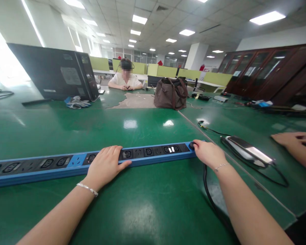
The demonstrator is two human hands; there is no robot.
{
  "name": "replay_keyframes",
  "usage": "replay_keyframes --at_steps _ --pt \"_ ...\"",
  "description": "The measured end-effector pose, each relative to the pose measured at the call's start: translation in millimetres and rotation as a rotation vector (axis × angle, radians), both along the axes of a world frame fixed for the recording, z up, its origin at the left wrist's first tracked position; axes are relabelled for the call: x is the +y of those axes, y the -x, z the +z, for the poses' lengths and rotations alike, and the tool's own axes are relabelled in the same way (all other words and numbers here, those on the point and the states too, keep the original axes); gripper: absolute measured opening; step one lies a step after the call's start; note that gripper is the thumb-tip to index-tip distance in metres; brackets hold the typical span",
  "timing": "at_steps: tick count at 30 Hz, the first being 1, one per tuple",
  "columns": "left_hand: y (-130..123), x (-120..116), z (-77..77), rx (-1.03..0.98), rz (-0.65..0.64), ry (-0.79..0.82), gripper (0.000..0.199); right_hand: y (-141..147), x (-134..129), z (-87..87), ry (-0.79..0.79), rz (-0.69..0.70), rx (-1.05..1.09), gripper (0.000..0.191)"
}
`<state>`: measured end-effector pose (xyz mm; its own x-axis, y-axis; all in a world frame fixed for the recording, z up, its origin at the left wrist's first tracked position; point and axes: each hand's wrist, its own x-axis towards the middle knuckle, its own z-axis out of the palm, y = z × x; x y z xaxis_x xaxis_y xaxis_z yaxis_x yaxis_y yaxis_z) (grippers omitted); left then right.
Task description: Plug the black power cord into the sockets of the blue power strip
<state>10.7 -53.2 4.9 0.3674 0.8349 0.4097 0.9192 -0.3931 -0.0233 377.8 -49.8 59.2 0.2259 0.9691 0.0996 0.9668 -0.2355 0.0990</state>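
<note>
The work surface is a glossy green tabletop (163, 190); beyond it stand yellow-green partitions (165, 70) under a ceiling with lit panels (139, 19). The power strip (76, 161) lies on the tabletop: the left hand (103, 167) clasps it across its width, and the right hand (210, 153) closes its fingertips on the black end fitting (192, 145). Its long axis runs left to right, right end slightly farther, sockets (148, 151) facing up

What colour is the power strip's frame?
The power strip frame is blue, showing best in the head view.
</note>
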Motion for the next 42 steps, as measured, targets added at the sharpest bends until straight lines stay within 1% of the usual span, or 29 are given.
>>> replay_keyframes --at_steps 2,5,12,15,20,23,27,30,32,34,37,39,42 --pt "1 0 0.6 0.019 -0.001 -0.002 0.068 2 0 1.7 0.021 0.006 -0.036 0.042" --pt "1 0 0.8 0.052 -0.01 0.007 0.072 1 1 -0.1 0.016 0.023 -0.016 0.042" --pt "-2 5 -1.6 0.062 0.018 -0.025 0.074 -9 15 -17.2 -0.127 0.036 0.186 0.04" --pt "-3 9 -1.2 0.057 0.041 -0.007 0.074 -9 23 -21.8 -0.159 0.049 0.213 0.039" --pt "-3 11 -0.4 0.03 0.063 0.031 0.073 -9 27 -21.4 -0.18 0.059 0.195 0.037" --pt "-3 10 -0.8 0.039 0.059 0.023 0.072 -9 26 -20.2 -0.171 0.052 0.193 0.037" --pt "-4 10 -2.2 0.073 0.062 -0.002 0.072 -13 28 -24.8 -0.207 0.077 0.274 0.036" --pt "-4 10 -2.0 0.074 0.057 -0.005 0.072 -16 29 -30.1 -0.273 0.105 0.382 0.034" --pt "-4 10 -0.8 0.059 0.055 0.017 0.071 -19 29 -29.2 -0.334 0.127 0.475 0.033" --pt "-4 11 0.9 0.044 0.061 0.047 0.07 -21 25 -22.8 -0.434 0.135 0.593 0.034" --pt "-4 12 2.7 0.032 0.069 0.073 0.069 -29 16 -9.6 -0.622 0.111 0.736 0.04" --pt "-4 12 2.7 0.025 0.066 0.075 0.068 -38 11 -5.6 -0.696 0.098 0.746 0.043" --pt "-4 12 1.4 0.012 0.067 0.068 0.069 -54 9 -11.4 -0.715 0.104 0.723 0.049"
